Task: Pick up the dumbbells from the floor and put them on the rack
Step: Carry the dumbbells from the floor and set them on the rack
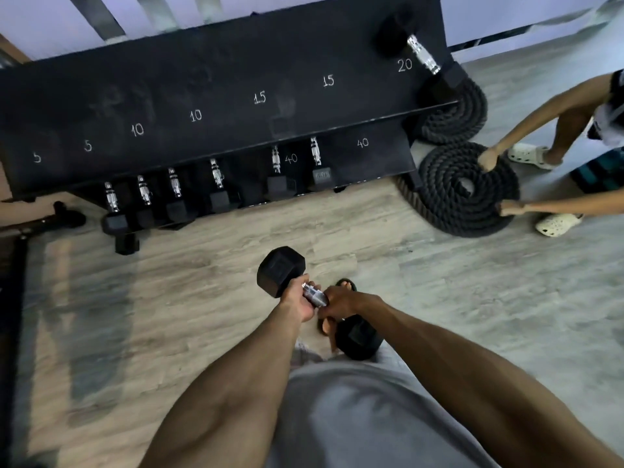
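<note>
A black hex dumbbell [281,270] with a chrome handle hangs above the wooden floor in front of me. My left hand [301,303] and my right hand [338,301] both grip its handle, side by side. Its near head [358,338] sits close to my body, below my right hand. The black two-tier rack [209,96] stands ahead, its top shelf marked 5, 10, 15 and 20 and mostly bare. One dumbbell [422,55] lies at the 20 mark. Several dumbbells [175,194] fill the lower shelf.
Another person [553,130] crouches at the right, hands on a coiled black battle rope [467,189]. A second rope coil [454,116] lies by the rack's right end. A black bar base [64,219] sits at the left. My foot in a sandal [346,284] shows under my hands.
</note>
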